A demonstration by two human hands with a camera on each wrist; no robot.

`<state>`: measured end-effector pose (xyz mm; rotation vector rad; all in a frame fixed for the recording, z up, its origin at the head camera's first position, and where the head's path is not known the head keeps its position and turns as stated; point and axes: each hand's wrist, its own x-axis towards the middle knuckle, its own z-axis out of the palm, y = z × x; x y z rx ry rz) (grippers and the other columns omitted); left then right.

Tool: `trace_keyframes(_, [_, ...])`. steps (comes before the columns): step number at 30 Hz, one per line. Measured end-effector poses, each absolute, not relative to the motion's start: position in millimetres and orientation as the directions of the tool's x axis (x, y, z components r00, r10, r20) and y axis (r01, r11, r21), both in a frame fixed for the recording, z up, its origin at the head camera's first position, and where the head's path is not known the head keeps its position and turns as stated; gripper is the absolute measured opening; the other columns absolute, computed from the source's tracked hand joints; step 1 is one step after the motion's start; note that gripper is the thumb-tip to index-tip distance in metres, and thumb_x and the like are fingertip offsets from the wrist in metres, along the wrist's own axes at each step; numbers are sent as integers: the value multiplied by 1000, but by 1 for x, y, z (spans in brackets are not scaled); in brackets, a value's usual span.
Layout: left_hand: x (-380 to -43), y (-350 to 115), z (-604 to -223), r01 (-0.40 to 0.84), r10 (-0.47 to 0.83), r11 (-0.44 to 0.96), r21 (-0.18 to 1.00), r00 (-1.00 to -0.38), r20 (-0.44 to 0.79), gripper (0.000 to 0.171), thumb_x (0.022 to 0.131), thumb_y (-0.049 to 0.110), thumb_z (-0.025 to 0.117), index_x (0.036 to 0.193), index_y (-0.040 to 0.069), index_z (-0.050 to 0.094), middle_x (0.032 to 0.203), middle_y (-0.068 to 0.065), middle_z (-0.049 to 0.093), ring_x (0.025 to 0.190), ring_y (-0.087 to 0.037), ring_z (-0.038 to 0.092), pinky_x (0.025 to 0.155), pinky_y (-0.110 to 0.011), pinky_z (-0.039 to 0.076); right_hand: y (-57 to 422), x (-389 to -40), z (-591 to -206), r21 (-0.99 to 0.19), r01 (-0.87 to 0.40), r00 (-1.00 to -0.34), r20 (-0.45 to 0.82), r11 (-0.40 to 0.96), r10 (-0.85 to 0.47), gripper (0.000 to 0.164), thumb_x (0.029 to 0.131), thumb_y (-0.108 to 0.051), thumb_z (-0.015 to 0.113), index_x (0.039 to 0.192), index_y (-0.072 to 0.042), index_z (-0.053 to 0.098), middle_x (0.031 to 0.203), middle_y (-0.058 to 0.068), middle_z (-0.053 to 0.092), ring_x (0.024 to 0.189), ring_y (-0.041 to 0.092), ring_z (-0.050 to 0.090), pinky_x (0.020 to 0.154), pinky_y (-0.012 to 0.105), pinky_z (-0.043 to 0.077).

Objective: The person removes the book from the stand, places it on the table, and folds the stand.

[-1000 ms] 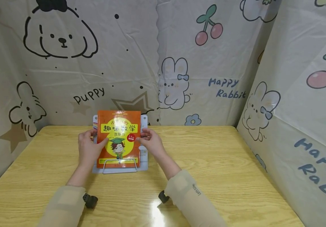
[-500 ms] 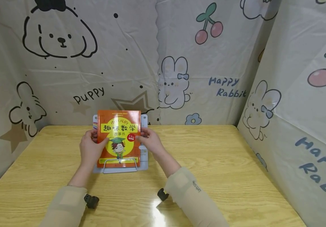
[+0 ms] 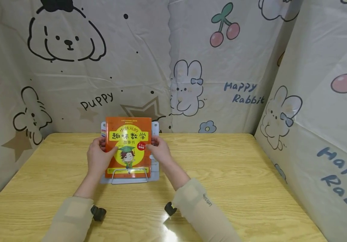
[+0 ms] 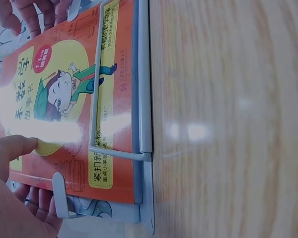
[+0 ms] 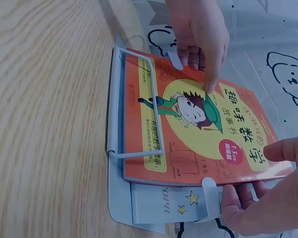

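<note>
In the head view, an orange and yellow children's book (image 3: 128,129) leans upright on a pale blue-grey book stand (image 3: 155,175). A wire bar (image 4: 95,94) crosses the lower cover in the left wrist view. My left hand (image 3: 97,157) grips the book's left edge, thumb on the cover and fingers behind. Opposite it, my right hand (image 3: 162,153) holds the right edge the same way, its thumb near the red badge. Small side clips (image 5: 211,196) of the stand show at the book's edges in the right wrist view. The fingers behind the book are partly hidden.
The stand rests on a wood-grain table (image 3: 209,174) near its back edge. Behind and to the sides hangs a pale cloth (image 3: 131,67) printed with cartoon animals. Small black devices (image 3: 98,213) sit at both sleeve cuffs.
Both hands keep their hold on the book, and the book stays in the stand. The right forearm has shifted slightly left; the head view has also shifted a little.
</note>
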<state>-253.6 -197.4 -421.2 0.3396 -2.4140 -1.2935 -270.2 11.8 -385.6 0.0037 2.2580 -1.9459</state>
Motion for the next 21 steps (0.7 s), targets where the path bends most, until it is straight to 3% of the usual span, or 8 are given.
trace_keyframes(9, [-254, -197, -421, -26, -382, 548, 836, -897, 222, 57, 85, 19, 70, 131, -1, 43, 114, -19, 50, 101, -30, 48, 88, -38, 45, 12, -271, -393, -974, 6, -997, -22, 225, -70, 44, 88, -11, 63, 130, -9, 51, 111, 5, 58, 96, 18, 54, 79, 27, 52])
trace_keyframes(15, [-253, -200, -419, -39, -372, 556, 830, -905, 207, 57, 85, 21, 70, 130, -1, 43, 114, -18, 51, 100, -30, 49, 87, -38, 47, 17, -280, -403, -957, -119, -992, 107, 263, -60, 49, 83, -1, 64, 129, -10, 53, 104, 7, 61, 88, 16, 58, 74, 25, 54])
trace_keyframes(21, [-255, -203, -417, -26, -346, 560, 828, -916, 205, 61, 85, 23, 71, 134, 2, 41, 114, -17, 50, 99, -29, 48, 86, -36, 47, 19, -284, -407, -919, -182, -983, 158, 348, -96, 54, 82, -1, 65, 133, -13, 50, 101, 3, 59, 83, 13, 57, 72, 23, 53])
